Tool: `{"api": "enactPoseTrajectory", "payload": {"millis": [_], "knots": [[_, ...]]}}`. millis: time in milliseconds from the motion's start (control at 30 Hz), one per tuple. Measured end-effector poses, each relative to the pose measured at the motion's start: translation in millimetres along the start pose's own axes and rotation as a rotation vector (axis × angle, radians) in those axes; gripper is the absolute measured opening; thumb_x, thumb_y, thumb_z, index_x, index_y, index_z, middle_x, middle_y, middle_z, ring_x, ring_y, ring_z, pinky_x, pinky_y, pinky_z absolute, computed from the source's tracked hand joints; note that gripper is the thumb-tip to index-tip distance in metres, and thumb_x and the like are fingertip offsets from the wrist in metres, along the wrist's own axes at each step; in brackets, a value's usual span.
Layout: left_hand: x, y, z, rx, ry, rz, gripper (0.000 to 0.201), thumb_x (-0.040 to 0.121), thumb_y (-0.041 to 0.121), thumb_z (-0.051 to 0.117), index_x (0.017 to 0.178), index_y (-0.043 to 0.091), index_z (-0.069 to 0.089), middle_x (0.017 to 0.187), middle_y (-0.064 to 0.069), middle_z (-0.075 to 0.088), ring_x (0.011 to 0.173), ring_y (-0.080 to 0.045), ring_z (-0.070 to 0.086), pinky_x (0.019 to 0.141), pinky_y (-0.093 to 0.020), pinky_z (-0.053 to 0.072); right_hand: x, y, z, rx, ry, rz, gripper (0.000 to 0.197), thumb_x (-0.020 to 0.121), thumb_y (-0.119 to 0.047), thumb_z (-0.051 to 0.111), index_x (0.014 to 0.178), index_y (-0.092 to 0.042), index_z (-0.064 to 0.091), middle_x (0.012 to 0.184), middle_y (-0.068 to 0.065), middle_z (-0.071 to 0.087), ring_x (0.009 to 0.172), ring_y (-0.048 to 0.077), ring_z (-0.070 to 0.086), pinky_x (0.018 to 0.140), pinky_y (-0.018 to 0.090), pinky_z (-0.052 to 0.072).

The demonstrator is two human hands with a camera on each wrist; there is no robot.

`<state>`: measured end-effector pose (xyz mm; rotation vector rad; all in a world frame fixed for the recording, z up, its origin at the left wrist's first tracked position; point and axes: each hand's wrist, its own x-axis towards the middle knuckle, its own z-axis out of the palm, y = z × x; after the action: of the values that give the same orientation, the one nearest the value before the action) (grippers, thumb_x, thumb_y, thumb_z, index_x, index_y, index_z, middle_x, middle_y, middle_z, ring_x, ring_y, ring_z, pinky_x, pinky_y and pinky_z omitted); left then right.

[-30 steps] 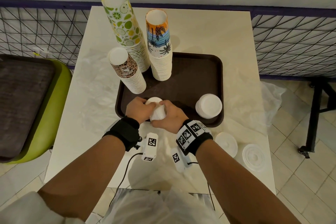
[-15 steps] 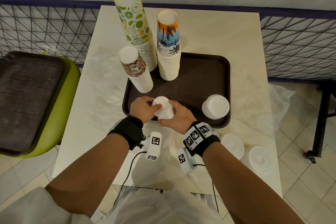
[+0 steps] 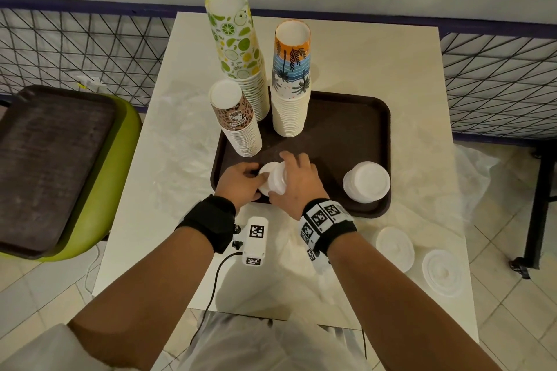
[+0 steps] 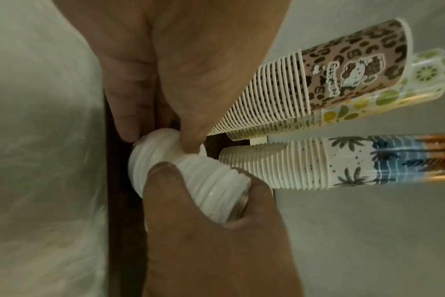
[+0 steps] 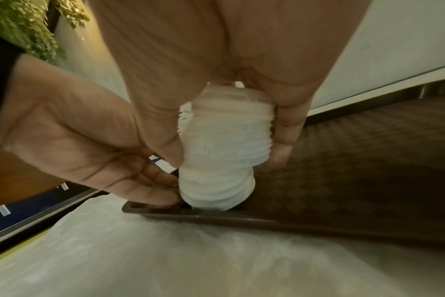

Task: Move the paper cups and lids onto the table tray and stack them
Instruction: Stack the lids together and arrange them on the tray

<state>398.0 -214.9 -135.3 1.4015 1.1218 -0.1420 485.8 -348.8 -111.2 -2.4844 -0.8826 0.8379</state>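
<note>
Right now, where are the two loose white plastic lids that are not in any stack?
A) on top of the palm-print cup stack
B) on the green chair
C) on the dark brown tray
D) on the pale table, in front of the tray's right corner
D: both loose white plastic lids lie on the pale table, outside the dark brown tray.

Ribbed glossy white plastic lids [image 4: 191, 180], matt textured brown plastic tray [image 3: 346, 135], printed paper cups [image 3: 291, 69].

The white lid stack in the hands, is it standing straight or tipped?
Tipped: the lid stack leans, base on the tray.
</note>
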Motion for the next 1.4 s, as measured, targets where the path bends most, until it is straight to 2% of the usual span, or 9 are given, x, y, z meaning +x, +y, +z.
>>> {"api": "enactPoseTrajectory", "payload": {"millis": [167,300,467,700,833,900,1033,1200,1400], "knots": [[-7.0,3.2,-3.7,-0.183,-0.064,-0.105,0.026,0.103,0.032,0.056,0.123,0.022,0.069,0.122,-0.008,0.073,0.112,-0.026,0.070,0.091,-0.042,0.061,5.0,-1.4,7.5,-0.078,-0.007,-0.031,0.098,0.077,-0.042,0.078,0.154,-0.022,0.020,0.141,0.010,0.033,0.124,0.034,0.041,0.107,0.041,0.038],[-15.1,9.8,-2.4,-0.173,-0.110,-0.097,0.036,0.096,0.041,0.052,0.117,0.019,0.072,0.114,-0.008,0.077,0.111,-0.027,0.070,0.092,-0.042,0.061,11.8,-12.2,12.8,-0.183,-0.024,-0.083,0.108,0.078,-0.038,0.080,0.157,-0.022,0.008,0.143,0.011,0.031,0.130,0.036,0.037,0.108,0.043,0.038],[-21.4,13.0,-4.0,-0.061,-0.188,-0.007,0.060,0.087,0.041,0.056,0.147,0.041,0.049,0.127,-0.002,0.069,0.113,-0.024,0.069,0.091,-0.040,0.061,19.5,-16.7,16.7,-0.224,-0.027,-0.098,0.105,0.083,-0.034,0.074,0.158,-0.021,0.003,0.146,0.009,0.027,0.128,0.037,0.039,0.106,0.045,0.040],[-26.3,22.2,-1.9,0.377,-0.134,0.142,0.051,0.091,0.051,0.043,0.127,0.023,0.066,0.117,-0.004,0.073,0.111,-0.024,0.067,0.100,-0.048,0.054,15.5,-6.7,11.3,0.082,-0.044,-0.164,0.122,0.069,-0.035,0.086,0.158,-0.026,0.003,0.156,0.007,0.022,0.142,0.034,0.027,0.117,0.046,0.026],[-30.8,25.4,8.0,0.532,-0.007,0.196,0.033,0.106,0.027,0.039,0.083,0.010,0.056,0.085,-0.009,0.061,0.089,-0.029,0.057,0.076,-0.035,0.039,2.0,-0.7,10.1,0.649,-0.068,0.032,0.095,0.086,-0.018,0.071,0.158,-0.028,0.010,0.161,0.003,0.021,0.147,0.022,0.025,0.118,0.037,0.029],[-29.8,22.6,12.5,0.556,0.043,0.192,0.034,0.107,0.022,0.039,0.078,0.009,0.049,0.081,-0.011,0.054,0.085,-0.031,0.052,0.072,-0.033,0.033,-3.8,1.6,10.3,0.856,-0.081,0.145,0.070,0.098,-0.015,0.052,0.159,-0.024,0.018,0.161,0.006,0.027,0.146,0.022,0.030,0.118,0.035,0.028],[-30.1,19.2,16.8,0.494,0.061,0.180,0.031,0.105,0.028,0.044,0.083,0.010,0.057,0.081,-0.005,0.059,0.085,-0.027,0.055,0.066,-0.029,0.037,-0.1,5.1,8.5,0.659,-0.085,0.240,0.054,0.107,-0.026,0.037,0.159,-0.016,0.022,0.157,0.013,0.037,0.143,0.027,0.038,0.116,0.033,0.028],[-30.4,20.6,14.5,0.453,0.029,0.182,0.035,0.102,0.036,0.052,0.121,0.011,0.067,0.112,-0.007,0.071,0.105,-0.027,0.063,0.095,-0.040,0.050,10.0,2.7,10.3,0.486,0.074,0.327,0.046,0.101,-0.032,0.049,0.144,-0.013,0.051,0.140,0.012,0.058,0.127,0.031,0.055,0.108,0.040,0.045],[-26.9,23.2,9.3,0.367,0.013,0.118,0.045,0.091,0.051,0.055,0.107,0.010,0.068,0.100,-0.009,0.071,0.097,-0.030,0.069,0.093,-0.052,0.058,12.3,-1.9,4.7,0.508,0.096,0.296,0.038,0.102,-0.029,0.049,0.138,-0.021,0.058,0.130,0.009,0.065,0.119,0.029,0.060,0.099,0.036,0.048]]}}
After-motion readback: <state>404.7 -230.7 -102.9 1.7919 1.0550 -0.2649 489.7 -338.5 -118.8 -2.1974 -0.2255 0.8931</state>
